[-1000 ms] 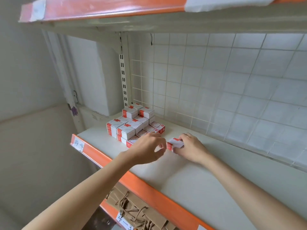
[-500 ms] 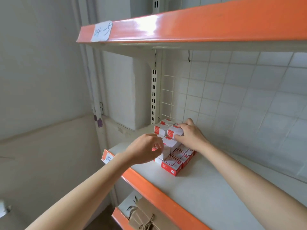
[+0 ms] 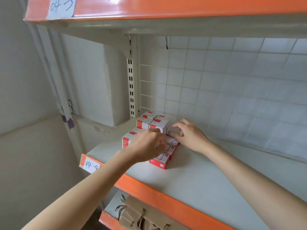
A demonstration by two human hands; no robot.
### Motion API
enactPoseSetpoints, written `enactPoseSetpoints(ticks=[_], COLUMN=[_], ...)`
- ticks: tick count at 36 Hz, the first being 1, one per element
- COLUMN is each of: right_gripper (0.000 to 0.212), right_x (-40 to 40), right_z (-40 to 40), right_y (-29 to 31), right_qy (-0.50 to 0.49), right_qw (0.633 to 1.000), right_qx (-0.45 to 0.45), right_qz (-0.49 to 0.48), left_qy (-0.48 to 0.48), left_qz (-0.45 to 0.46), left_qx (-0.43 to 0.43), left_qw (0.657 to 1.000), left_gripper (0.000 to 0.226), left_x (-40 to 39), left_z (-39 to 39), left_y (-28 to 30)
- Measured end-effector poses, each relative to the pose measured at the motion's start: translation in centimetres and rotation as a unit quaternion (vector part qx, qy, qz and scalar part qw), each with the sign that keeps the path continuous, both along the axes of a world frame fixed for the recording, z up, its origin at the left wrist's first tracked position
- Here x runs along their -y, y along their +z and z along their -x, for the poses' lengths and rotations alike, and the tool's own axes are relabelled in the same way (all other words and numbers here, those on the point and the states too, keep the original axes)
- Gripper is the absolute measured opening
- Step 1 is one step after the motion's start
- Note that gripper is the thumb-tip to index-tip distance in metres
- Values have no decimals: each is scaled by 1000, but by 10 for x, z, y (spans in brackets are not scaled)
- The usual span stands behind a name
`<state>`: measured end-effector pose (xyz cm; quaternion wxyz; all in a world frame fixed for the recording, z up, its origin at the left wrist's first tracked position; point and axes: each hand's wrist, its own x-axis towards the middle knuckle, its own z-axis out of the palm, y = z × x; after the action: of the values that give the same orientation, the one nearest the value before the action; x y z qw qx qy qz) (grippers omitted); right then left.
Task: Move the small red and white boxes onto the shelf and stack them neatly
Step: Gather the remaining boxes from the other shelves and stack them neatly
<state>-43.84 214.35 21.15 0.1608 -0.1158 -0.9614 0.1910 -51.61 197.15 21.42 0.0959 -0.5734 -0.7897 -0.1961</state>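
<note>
Just boxes [image 3: 150, 122] between both hands' fingertips [image 3: 176, 125].

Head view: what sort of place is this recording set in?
Probably a stockroom or storage area. Orange-edged metal shelving carries handwritten bay labels, small red and white boxes sit stacked in the back corner of the shelf, and brown paper bags are stored on the level below.

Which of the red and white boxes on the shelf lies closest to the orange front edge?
The flat box at the front right of the pile, below the left hand. It lies alone in a single layer, while the others behind it are stacked higher.
</note>
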Motion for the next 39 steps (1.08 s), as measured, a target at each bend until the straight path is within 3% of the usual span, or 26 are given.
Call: enactPoseSetpoints(ticks=[3, 11, 16, 39], right_gripper=[28, 32, 33, 30], right_x=[-12, -46, -68, -113], right_z=[-30, -123, -198, -661], right_y=[-14, -20, -12, 4], right_qy=[-4, -51, -105, -368], right_qw=[1000, 988, 983, 921], right_qx=[3, 114, 120, 110], right_qz=[-27, -86, -94, -66], left_qy=[-21, -85, -136, -359], left_qz=[-6, 30, 42, 52], left_qx=[-2, 11, -5, 2], left_qw=[1000, 996, 990, 932], left_gripper=[12, 17, 20, 21], left_x=[-21, -74, -110, -258], left_z=[-10, -59, -114, -533], left_y=[-9, -15, -12, 1])
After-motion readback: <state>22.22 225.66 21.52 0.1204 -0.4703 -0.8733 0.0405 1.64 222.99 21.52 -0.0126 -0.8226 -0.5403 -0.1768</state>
